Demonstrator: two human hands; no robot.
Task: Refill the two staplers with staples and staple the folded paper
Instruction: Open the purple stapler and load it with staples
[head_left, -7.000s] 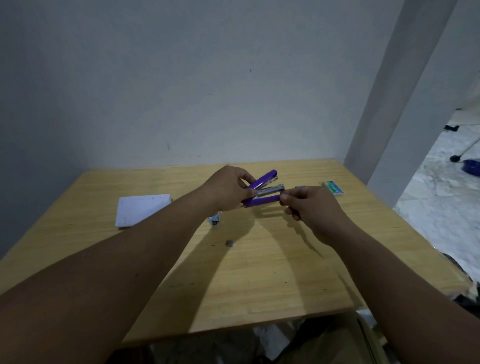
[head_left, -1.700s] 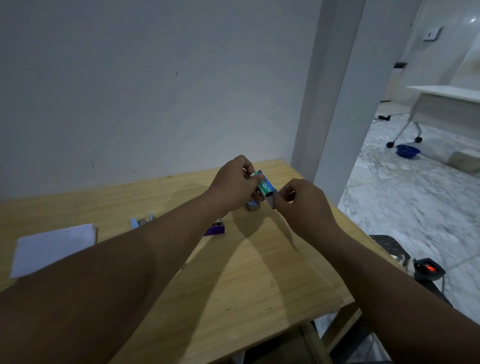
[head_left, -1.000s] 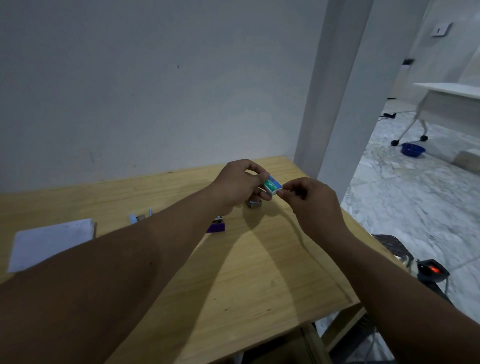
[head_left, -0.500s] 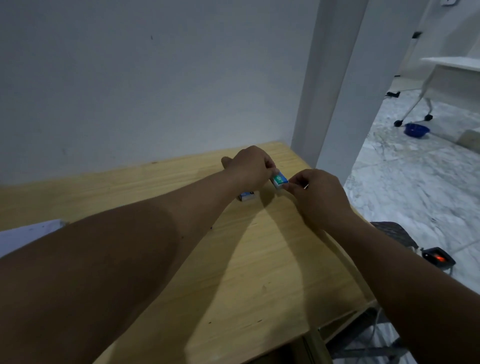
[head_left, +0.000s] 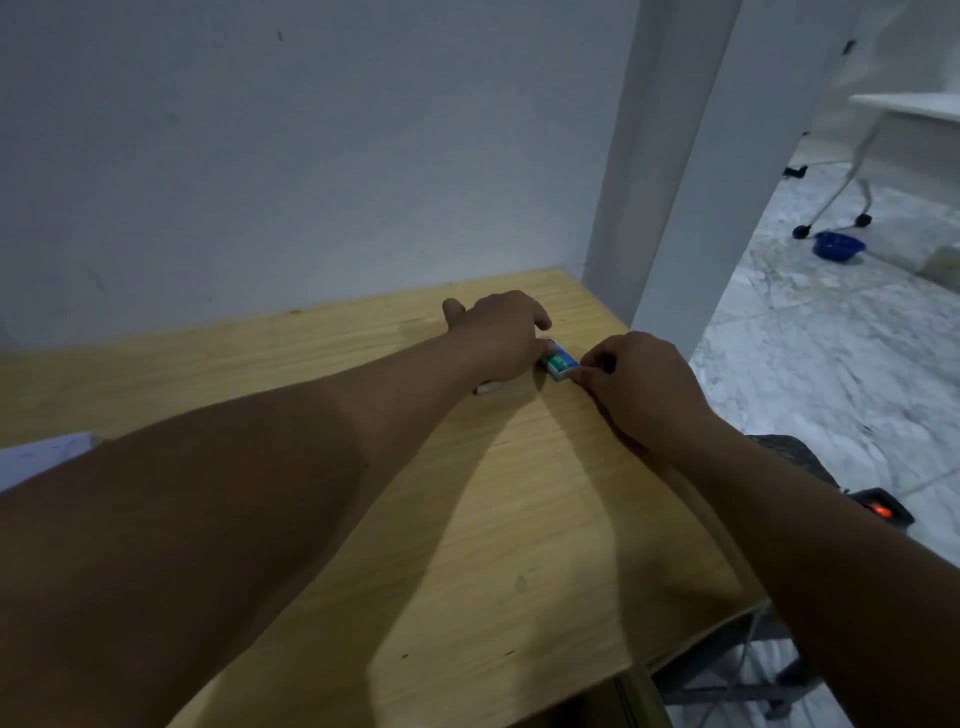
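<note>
My left hand (head_left: 501, 338) and right hand (head_left: 636, 382) pinch opposite ends of the small rectangular green-and-blue staple box (head_left: 560, 362), fingers narrowed upon it. It sits low over the grained wooden table (head_left: 519, 519), near its far right corner.

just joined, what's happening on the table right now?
A person has both hands on a small green-and-blue staple box lying near the far right corner of the wooden table. The left hand holds one end, the right hand pinches the other. No stapler is in sight; a corner of white paper shows at the left edge.
</note>
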